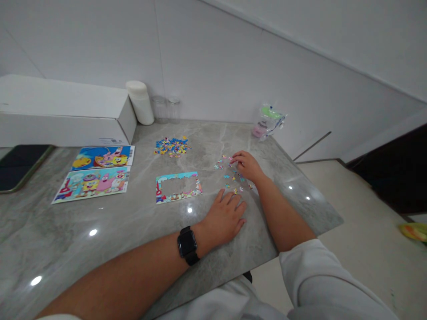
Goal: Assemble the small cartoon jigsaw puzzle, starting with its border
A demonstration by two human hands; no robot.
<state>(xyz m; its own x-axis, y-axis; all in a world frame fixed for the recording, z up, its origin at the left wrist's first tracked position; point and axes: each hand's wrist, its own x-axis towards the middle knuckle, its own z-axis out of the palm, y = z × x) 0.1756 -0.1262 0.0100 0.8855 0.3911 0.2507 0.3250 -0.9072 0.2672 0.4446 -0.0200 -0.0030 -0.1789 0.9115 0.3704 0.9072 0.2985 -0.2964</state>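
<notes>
My left hand (pixel 226 218) lies flat on the grey table with its fingers spread, just below a loose scatter of puzzle pieces (pixel 234 179). My right hand (pixel 246 165) is over the upper part of that scatter, fingers bent down and fingertips among the pieces. Whether a piece is between those fingertips is too small to see. Left of my hands lies a puzzle frame (pixel 176 200), its border joined and its middle showing bare tabletop. A denser pile of blue and yellow puzzle pieces (pixel 172 146) is farther back.
Two cartoon picture sheets (pixel 96 183) lie at the left, beside a dark phone (pixel 22 166). Behind them stand a long white box (pixel 60 129), a white bottle (pixel 141 104) and two clear glasses (pixel 174 111). A plastic bag (pixel 267 122) sits near the table's back right corner.
</notes>
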